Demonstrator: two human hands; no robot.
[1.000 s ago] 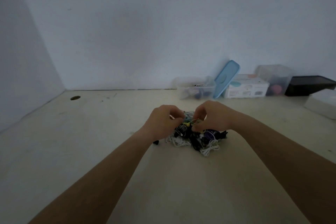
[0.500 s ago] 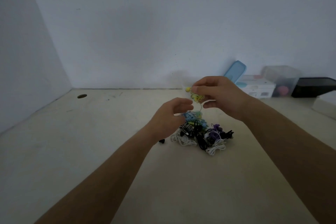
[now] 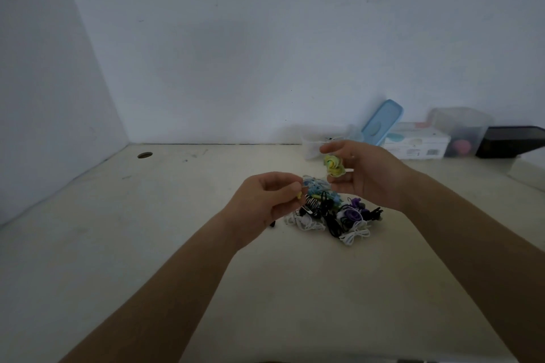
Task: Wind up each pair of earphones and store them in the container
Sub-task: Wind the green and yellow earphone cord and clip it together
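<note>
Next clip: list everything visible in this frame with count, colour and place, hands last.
yellow earphones: one bundle, yellow, in the right hand above the pile.
earphone pile: one heap, white, black, purple, blue, mid-table.
clear container: one, clear, at the back wall behind the right hand.
blue lid: one, light blue, leaning on the wall.
white box: one, white, right of the lid.
clear tub: one, clear, something pink inside, right of the white box.
black box: one, black, far right.
table: one, cream, round hole far left.
left hand: pinches a yellow end, apparently of the yellow earphones.
right hand: holds the yellow earphones.
</note>
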